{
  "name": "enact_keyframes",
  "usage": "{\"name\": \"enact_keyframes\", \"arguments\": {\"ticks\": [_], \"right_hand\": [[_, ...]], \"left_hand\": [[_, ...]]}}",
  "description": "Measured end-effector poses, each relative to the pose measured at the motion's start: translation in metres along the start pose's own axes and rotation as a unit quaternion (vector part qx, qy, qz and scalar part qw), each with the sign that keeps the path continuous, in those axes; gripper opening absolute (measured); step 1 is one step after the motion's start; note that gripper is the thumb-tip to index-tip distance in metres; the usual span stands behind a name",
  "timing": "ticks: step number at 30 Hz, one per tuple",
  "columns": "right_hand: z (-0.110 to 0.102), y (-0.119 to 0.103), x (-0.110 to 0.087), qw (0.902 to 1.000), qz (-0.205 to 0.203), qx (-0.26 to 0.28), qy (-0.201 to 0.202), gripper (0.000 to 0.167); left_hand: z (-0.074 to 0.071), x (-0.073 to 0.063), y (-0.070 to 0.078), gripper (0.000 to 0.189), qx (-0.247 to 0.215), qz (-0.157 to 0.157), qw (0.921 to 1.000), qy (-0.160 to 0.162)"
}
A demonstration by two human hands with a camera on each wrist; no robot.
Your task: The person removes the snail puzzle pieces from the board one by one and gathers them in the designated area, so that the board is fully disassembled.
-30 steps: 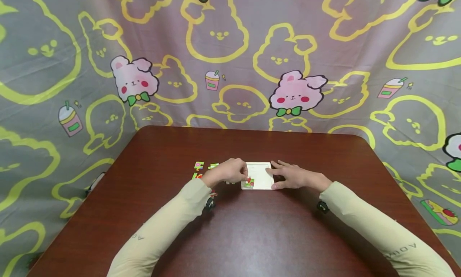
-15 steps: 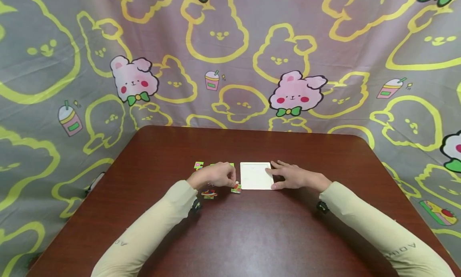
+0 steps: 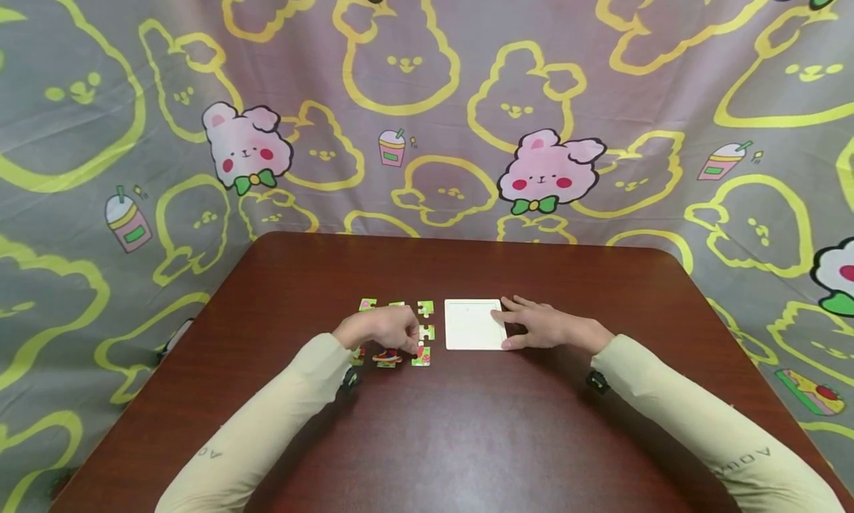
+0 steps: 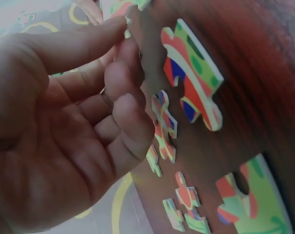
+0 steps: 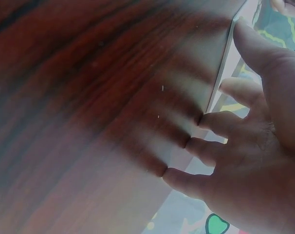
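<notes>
My left hand [image 3: 394, 328] is over the jigsaw pieces left of the white puzzle tray, pinching one green and red puzzle piece [image 3: 422, 360] between thumb and index finger. In the left wrist view that puzzle piece [image 4: 122, 7] shows at the fingertips, partly hidden by them. A red and blue puzzle piece [image 4: 193, 73] lies right beside the hand. The white puzzle tray [image 3: 470, 326] has a thin line inside its border. My right hand [image 3: 539, 326] rests at its right edge with fingers spread, thumb at the near corner; in the right wrist view the fingers [image 5: 218, 122] touch tray edge and table.
Several loose puzzle pieces lie in rough rows on the brown table [image 3: 480, 431], among them a pink-flowered puzzle piece [image 3: 368, 304] at the far left and a green puzzle piece [image 3: 425, 308] near the tray. A patterned curtain [image 3: 427, 135] hangs behind the table.
The left hand has drawn the puzzle piece off the tray's near left corner and moved it left, to the loose pieces. The right hand has stayed at the tray.
</notes>
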State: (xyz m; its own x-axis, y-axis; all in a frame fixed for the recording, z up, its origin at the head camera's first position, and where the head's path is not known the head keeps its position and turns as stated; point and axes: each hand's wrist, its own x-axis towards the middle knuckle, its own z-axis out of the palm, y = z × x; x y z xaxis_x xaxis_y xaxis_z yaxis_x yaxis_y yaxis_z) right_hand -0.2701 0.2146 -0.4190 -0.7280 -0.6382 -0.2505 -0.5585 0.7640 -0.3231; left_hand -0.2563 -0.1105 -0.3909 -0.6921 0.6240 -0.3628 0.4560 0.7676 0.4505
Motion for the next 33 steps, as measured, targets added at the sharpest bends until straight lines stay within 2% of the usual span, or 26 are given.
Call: {"name": "enact_keyframes", "arguments": {"ticks": [5,12,21,27,33], "right_hand": [[0.002,0.0,0.0,1.0,0.0,0.001,-0.002,0.073],[0.001,0.0,0.0,1.0,-0.001,0.006,-0.003,0.074],[-0.002,0.001,0.0,1.0,-0.001,0.007,-0.005,0.076],[-0.004,0.001,0.0,0.9995,0.001,0.028,-0.014,0.077],[-0.016,0.005,-0.005,0.9975,0.026,0.065,-0.011,0.077]], "left_hand": [[0.002,0.003,-0.003,0.017,-0.004,-0.011,0.9998,-0.016],[0.005,0.006,-0.002,0.022,0.021,-0.012,0.9996,-0.011],[0.007,0.005,0.006,0.019,0.075,0.003,0.9968,0.028],[0.005,0.004,0.006,0.018,0.064,0.024,0.9968,0.042],[-0.005,0.0,0.001,0.019,0.034,0.025,0.9967,0.069]]}}
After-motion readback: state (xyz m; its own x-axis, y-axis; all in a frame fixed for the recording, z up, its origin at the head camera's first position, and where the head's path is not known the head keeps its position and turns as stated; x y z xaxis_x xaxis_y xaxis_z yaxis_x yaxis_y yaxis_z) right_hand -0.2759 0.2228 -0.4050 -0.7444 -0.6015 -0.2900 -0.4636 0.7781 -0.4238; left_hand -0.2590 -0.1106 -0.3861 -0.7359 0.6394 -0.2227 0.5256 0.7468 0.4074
